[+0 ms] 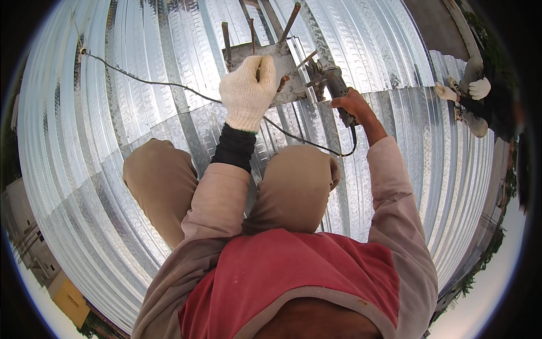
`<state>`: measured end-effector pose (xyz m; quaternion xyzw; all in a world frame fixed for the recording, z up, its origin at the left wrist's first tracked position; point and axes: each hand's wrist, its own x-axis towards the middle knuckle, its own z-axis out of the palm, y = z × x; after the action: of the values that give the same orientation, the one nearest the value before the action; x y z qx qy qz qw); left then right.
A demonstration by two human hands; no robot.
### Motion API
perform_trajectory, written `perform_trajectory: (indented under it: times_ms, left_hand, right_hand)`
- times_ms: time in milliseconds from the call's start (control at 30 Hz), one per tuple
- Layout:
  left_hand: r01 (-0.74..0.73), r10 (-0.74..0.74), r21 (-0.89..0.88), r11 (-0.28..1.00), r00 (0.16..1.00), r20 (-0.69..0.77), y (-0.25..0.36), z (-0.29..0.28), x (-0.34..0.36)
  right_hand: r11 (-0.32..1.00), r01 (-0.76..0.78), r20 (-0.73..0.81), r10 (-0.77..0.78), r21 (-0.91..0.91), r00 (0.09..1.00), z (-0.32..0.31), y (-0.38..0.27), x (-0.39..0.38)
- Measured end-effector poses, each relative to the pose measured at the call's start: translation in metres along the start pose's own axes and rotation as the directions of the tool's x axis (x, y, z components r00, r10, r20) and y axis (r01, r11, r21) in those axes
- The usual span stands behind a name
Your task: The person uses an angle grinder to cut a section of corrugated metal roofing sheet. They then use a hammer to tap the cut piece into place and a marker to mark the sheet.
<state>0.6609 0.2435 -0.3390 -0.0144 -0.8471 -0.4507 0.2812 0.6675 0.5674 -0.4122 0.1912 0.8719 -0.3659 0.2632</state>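
A bare right hand (357, 109) grips a dark angle grinder (337, 86) beside a rough concrete stub (293, 91) spiked with rusty bars (289, 24); the left hand (248, 85), in white knit, curls its fingers (263, 68), any hold impossible to tell. Ribbed, shiny metal sheeting (372, 45) surrounds them. The left wrist area hides part of a black cord (147, 82).

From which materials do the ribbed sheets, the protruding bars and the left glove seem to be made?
Ribbed sheets: probably galvanized metal, shiny, with bright reflections.
Protruding bars: likely steel, rusted, looking brown and rough.
Left glove: apparently knitted fabric, matte, cream, with fine texture.
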Motion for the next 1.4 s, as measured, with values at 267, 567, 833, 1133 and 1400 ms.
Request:
perform_trajectory:
  times_ms: [267,567,833,1133,1400]
  left_hand:
    - [0.025,-0.025,0.019,0.999,1.0,0.012,-0.001,-0.002,0.0]
    - [0.004,-0.005,0.013,1.0,1.0,0.01,-0.002,-0.002,0.0]
    - [-0.011,0.011,0.007,1.0,1.0,0.02,-0.003,0.0,0.001]
    - [-0.008,0.008,-0.001,1.0,1.0,0.027,0.0,-0.001,0.001]
    - [0.005,-0.006,0.003,1.0,0.999,0.038,0.004,-0.003,0.002]
  right_hand:
    - [0.999,0.026,0.017,-0.026,0.028,1.0,0.003,-0.001,-0.009]
    - [0.998,-0.053,0.029,0.054,-0.025,0.998,0.002,0.001,-0.013]
    - [1.0,-0.025,-0.001,0.025,0.013,1.0,0.006,0.016,-0.016]
    - [1.0,0.003,-0.021,-0.002,0.019,1.0,0.007,0.015,-0.029]
    - [0.998,-0.05,0.022,0.049,0.044,0.999,0.005,0.022,-0.033]
